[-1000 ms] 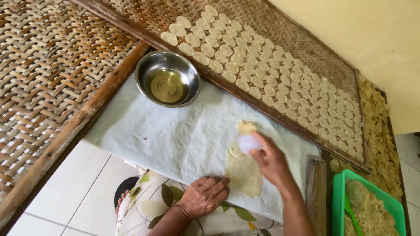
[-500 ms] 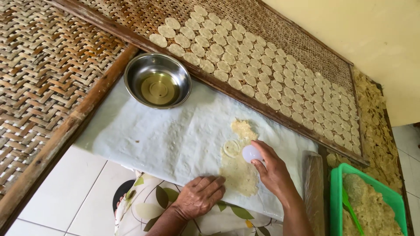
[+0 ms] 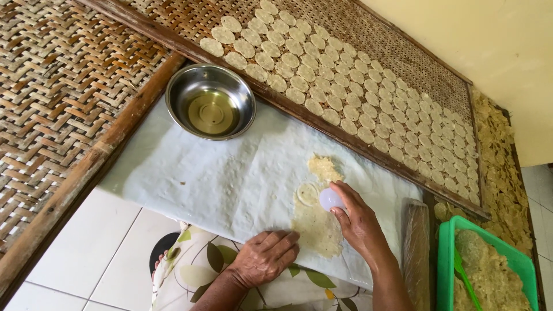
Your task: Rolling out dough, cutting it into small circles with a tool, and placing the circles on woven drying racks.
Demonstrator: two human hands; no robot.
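— See the dough sheet? It lies flat on the pale cloth, just ahead of the person's lap, with its long axis running from the person out toward the framed mat of rounds.

— And the hands?

— The right hand has its fingers closed round a small white cutter, pressing it mouth-down onto the far end of the sheet. One cut disc lies just beside it, and a crumbly scrap lies beyond. The left hand rests flat, fingers together, holding nothing, its fingertips pinning the cloth at the sheet's near edge.

— How would that dough handle?

— Thin, soft and light, I'd judge, and quick to tear; the edges look ragged. I'd lift a disc from underneath at its rim, not pinch it.

— Anything else about?

— A steel bowl of oil at the far left of the cloth, and a green basket of flakes on the right.
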